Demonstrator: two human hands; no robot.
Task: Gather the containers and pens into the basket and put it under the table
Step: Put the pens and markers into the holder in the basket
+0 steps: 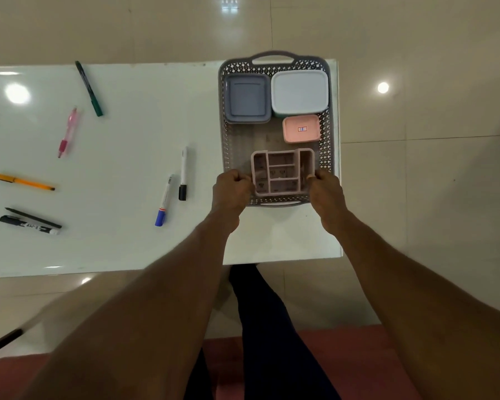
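Note:
A grey perforated basket [328,134] stands at the table's right end. Inside it lie a blue-grey lidded container [246,98], a white lidded container [300,92] and a small pink container [300,129]. At the basket's near end, my left hand [231,192] and my right hand [326,194] grip the two sides of a pink compartmented organiser [282,172]. Several pens lie loose on the table to the left: a green pen [89,88], a pink pen [68,132], an orange pen [22,181], a black-capped white marker [183,173] and a blue-capped marker [164,200].
The white table [122,157] ends just right of the basket, with glossy tiled floor [416,197] beyond. A black pen [32,217] and a black marker [29,225] lie at the table's near left. My legs and a red mat [358,362] are below.

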